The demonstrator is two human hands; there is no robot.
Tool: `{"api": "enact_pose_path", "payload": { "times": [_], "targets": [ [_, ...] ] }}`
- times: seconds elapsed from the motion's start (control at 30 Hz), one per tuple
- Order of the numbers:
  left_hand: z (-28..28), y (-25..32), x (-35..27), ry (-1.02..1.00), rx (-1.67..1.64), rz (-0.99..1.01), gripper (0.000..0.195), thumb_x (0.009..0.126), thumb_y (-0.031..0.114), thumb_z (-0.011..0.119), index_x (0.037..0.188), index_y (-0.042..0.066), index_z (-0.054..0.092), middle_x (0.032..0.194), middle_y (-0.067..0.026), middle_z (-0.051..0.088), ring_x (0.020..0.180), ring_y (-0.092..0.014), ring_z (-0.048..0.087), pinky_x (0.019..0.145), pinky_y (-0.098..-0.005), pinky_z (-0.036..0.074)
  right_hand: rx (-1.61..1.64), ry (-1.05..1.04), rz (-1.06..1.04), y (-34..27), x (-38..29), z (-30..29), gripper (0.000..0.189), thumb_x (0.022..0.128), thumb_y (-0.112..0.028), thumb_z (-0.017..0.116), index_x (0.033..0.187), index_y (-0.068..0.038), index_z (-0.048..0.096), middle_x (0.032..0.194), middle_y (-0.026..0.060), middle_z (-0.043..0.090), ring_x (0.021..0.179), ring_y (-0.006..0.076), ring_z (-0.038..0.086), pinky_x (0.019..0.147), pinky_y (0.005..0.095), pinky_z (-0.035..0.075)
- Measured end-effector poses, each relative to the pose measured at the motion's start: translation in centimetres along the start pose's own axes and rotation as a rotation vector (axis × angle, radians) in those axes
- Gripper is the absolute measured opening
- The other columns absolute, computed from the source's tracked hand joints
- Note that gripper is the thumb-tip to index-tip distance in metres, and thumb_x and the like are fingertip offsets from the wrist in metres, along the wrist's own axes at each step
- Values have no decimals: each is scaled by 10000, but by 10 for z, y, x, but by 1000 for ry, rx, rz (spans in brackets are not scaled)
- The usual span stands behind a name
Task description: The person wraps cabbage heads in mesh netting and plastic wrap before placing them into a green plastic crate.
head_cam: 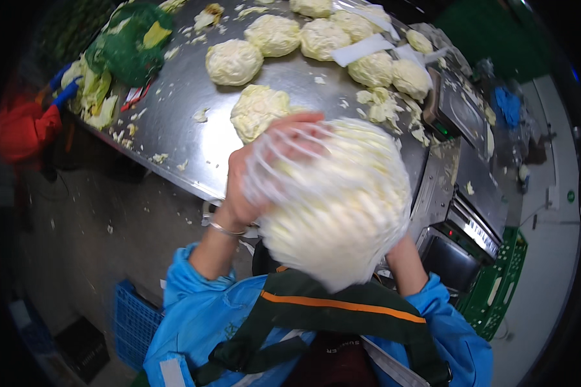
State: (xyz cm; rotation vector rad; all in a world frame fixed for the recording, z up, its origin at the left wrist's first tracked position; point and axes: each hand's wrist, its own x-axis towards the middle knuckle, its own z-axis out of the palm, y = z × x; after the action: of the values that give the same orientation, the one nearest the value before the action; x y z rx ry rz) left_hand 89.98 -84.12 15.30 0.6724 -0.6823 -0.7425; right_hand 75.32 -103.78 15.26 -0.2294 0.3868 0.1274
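A large pale cabbage point(348, 208) is held up above my apron, blurred by motion. White foam netting point(276, 169) stretches over it. My left hand point(252, 179) grips the cabbage's upper left side, and its fingers lie under the netting. At the lower right, my right hand point(401, 249) is against the cabbage; its fingers are hidden behind it. Just beyond my left hand, another trimmed cabbage point(259, 109) rests on the metal table point(174, 121). Several more cabbages point(273, 36) stand farther back, with white foam nets point(363, 50) lying over some.
To the right stand a scale point(457, 109) and a metal wrapping machine point(469, 208), beside a green crate point(494, 290). Leaf scraps point(382, 106) litter the table. At left, a green net bag point(130, 46) lies near a person in red point(26, 128) with blue gloves. A blue crate point(133, 319) sits below.
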Motion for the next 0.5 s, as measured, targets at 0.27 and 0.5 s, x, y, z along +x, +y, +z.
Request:
{"api": "enact_pose_path", "payload": {
  "times": [0.27,0.5],
  "targets": [
    [36,-107,16,63,674,-391,685,713,95,624,1315,42,300,1202,-123,464,1121,-208,429,971,-311,314,-545,290,-624,-51,1,-99,397,860,-311,412,1022,16,568,1116,164,548,1062,265,498,948,368,352],
    [56,-188,-25,20,817,-359,820,591,174,780,1281,57,353,1137,-96,468,1076,-222,438,941,-332,350,-687,559,-473,-48,-44,-187,254,837,-185,453,770,23,582,999,154,594,1175,230,379,1000,356,262]
  ]
}}
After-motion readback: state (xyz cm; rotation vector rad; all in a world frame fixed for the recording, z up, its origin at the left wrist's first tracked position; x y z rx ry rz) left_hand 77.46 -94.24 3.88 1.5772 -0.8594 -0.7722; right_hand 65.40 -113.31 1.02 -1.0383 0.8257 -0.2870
